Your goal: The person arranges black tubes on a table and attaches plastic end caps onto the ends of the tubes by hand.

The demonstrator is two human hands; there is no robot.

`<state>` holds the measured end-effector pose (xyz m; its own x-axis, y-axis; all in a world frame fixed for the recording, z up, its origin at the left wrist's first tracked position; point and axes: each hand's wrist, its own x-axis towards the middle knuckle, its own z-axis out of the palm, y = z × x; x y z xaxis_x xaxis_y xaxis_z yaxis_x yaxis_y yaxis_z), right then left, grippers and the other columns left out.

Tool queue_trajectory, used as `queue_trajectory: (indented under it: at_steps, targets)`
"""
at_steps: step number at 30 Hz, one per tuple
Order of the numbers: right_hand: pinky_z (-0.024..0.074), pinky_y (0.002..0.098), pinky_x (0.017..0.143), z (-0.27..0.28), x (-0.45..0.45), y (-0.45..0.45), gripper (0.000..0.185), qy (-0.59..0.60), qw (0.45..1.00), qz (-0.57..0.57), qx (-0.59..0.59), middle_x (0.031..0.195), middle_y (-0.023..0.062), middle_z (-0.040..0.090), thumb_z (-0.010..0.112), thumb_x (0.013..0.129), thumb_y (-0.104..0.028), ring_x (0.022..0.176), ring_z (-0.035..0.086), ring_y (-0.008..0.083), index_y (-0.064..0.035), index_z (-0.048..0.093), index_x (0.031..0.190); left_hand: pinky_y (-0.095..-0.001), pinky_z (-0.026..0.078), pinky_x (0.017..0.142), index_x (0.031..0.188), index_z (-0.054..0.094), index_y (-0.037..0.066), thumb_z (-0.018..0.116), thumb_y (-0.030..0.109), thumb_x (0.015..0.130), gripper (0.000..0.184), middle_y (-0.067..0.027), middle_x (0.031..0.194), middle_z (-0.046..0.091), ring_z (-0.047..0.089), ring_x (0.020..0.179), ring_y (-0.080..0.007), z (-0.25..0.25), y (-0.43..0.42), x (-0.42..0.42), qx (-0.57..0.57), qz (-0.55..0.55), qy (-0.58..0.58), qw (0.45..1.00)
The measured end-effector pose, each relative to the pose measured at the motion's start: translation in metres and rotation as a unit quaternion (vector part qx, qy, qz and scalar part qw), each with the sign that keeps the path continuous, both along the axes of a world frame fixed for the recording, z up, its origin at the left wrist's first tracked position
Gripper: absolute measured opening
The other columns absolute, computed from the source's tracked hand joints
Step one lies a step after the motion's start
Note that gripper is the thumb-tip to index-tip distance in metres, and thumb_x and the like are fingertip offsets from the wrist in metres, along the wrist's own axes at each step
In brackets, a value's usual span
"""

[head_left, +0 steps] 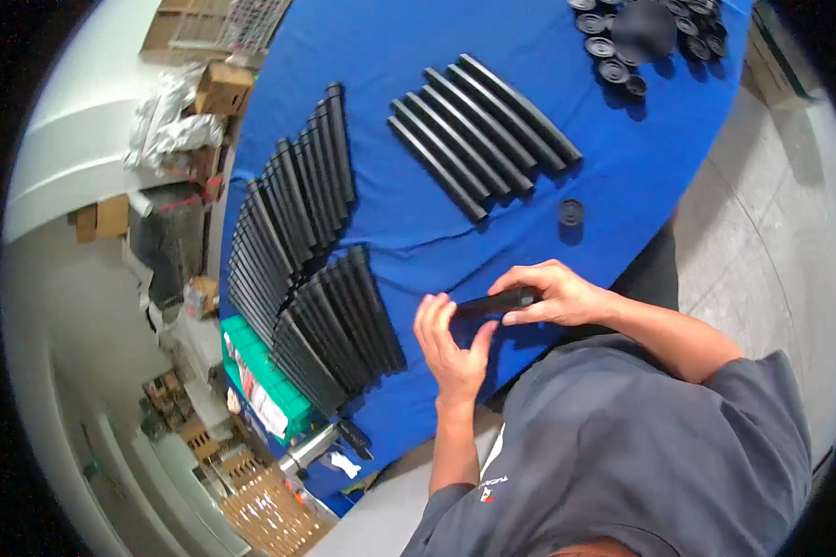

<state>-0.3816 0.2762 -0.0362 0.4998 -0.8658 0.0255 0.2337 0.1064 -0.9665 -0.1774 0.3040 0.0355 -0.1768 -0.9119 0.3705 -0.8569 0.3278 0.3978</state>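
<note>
Here I am with a short black tube [494,304] between my hands, just above the blue cloth [520,243]. My right hand [567,295] has its end pinched between thumb and fingers; my left hand [452,348] is at the other end, fingers a bit blurred, and I can't tell how firmly it grips. Just beyond my right hand sits a single black disc [571,213]. Farther out, a row of black tubes [483,125]; beyond and right, a cluster of discs [613,70]. Left of my grip, stacked tubes [330,325], then a green bin [288,395].

Tubes [525,104] and discs [600,46] on table [372,46]
</note>
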Motion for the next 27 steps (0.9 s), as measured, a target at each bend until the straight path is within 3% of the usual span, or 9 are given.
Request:
queue_trajectory:
  at_steps: [1,4,8,13,16,20,23,26,27]
  targets:
    - [0.0520,0.0306,0.072,0.003,-0.001,-0.001,0.042,0.003,1.000,0.002,-0.010,0.097,0.0061,0.071,0.084,0.088,-0.022,0.085,0.064,0.0115,-0.0026,0.066,0.121,-0.0516,0.044,0.105,0.110,0.063,0.003,0.087,0.013,0.073,0.045,-0.0122,0.103,0.070,0.066,0.100,-0.0357,-0.003,-0.002,0.000,0.047,0.003,0.012,0.999]
    - [0.0517,0.0298,0.068,0.001,-0.002,0.000,0.043,-0.017,1.000,-0.004,-0.023,0.089,0.0055,0.070,0.083,0.088,-0.025,0.079,0.063,0.0096,-0.0047,0.066,0.121,-0.0489,0.048,0.101,0.111,0.063,0.003,0.083,0.006,0.074,0.042,-0.0117,0.103,0.071,0.066,0.102,-0.0352,-0.026,0.000,0.024,0.143,-0.007,0.021,0.989]
    - [0.0545,0.0292,0.077,0.000,-0.003,0.000,0.046,-0.087,0.995,0.015,0.035,0.098,0.0033,0.072,0.080,0.091,-0.019,0.087,0.065,0.0091,-0.0042,0.064,0.131,-0.0347,0.054,0.083,0.104,0.067,0.000,0.079,0.000,0.077,0.029,-0.0118,0.103,0.070,0.068,0.092,-0.0209,0.001,0.001,0.018,0.307,0.016,0.100,0.946]
    - [0.0549,0.0291,0.078,0.003,-0.006,-0.001,0.046,-0.092,0.994,0.044,0.038,0.100,0.0041,0.073,0.079,0.092,-0.018,0.088,0.065,0.0087,-0.0028,0.064,0.133,-0.0288,0.050,0.083,0.110,0.067,-0.004,0.078,0.012,0.087,0.029,-0.0064,0.104,0.066,0.062,0.093,-0.0153,0.011,0.001,0.032,0.410,-0.052,0.154,0.897]
    - [0.0523,0.0273,0.072,0.002,-0.004,0.000,0.043,-0.086,0.995,0.031,0.031,0.093,0.0036,0.071,0.080,0.091,-0.018,0.081,0.063,0.0080,-0.0033,0.066,0.128,-0.0328,0.053,0.084,0.122,0.069,0.000,0.075,0.013,0.091,0.034,-0.0097,0.108,0.067,0.066,0.092,-0.0203,0.006,0.002,0.040,0.438,-0.070,0.184,0.877]
    - [0.0517,0.0272,0.067,0.002,-0.004,0.001,0.041,-0.071,0.997,0.014,0.014,0.088,0.0037,0.070,0.081,0.090,-0.019,0.075,0.063,0.0089,-0.0039,0.067,0.125,-0.0326,0.052,0.088,0.132,0.065,0.001,0.072,0.018,0.095,0.041,-0.0104,0.111,0.069,0.067,0.097,-0.0197,0.003,0.001,0.041,0.439,-0.079,0.191,0.874]
    - [0.0543,0.0280,0.070,0.002,-0.006,-0.001,0.041,-0.051,0.998,0.024,-0.008,0.091,0.0042,0.072,0.081,0.090,-0.017,0.078,0.066,0.0090,-0.0046,0.066,0.127,-0.0329,0.052,0.091,0.136,0.063,0.002,0.071,0.017,0.096,0.044,-0.0110,0.113,0.071,0.067,0.100,-0.0194,-0.008,0.006,0.049,0.450,-0.059,0.240,0.858]
    - [0.0563,0.0285,0.076,0.007,-0.005,0.001,0.040,-0.108,0.992,0.033,0.062,0.097,0.0048,0.074,0.080,0.091,-0.015,0.085,0.067,0.0090,-0.0040,0.066,0.127,-0.0331,0.053,0.092,0.135,0.063,0.001,0.073,0.013,0.094,0.044,-0.0115,0.114,0.071,0.067,0.101,-0.0180,-0.008,0.008,0.052,0.461,-0.030,0.266,0.846]
    - [0.0558,0.0310,0.083,-0.002,-0.002,0.002,0.038,-0.081,0.994,0.039,0.058,0.100,0.0046,0.073,0.079,0.092,-0.020,0.094,0.066,0.0094,-0.0027,0.066,0.123,-0.0330,0.053,0.091,0.134,0.064,0.001,0.074,0.012,0.092,0.044,-0.0114,0.115,0.071,0.067,0.101,-0.0172,-0.005,0.011,0.051,0.457,-0.019,0.272,0.846]
